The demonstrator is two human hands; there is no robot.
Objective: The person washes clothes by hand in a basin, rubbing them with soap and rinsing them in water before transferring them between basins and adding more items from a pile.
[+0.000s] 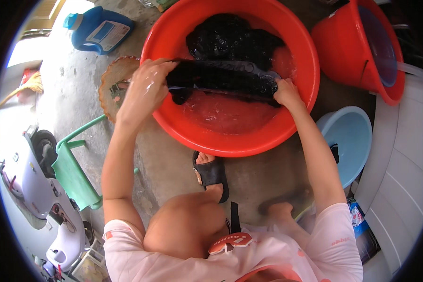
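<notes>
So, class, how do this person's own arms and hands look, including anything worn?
The left hand and right hand are ungloved and the forearms bare, with no watch or bracelet visible. The short sleeves are pale pinkish-white; the left has coral patches, the right faint lettering.

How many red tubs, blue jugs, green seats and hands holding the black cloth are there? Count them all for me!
Red tubs: 2 (big round tub, other tub at upper right)
Blue jugs: 1 (blue jug)
Green seats: 1 (green plastic seat)
Hands holding the black cloth: 2 (left hand, right hand)
Total: 6
</notes>
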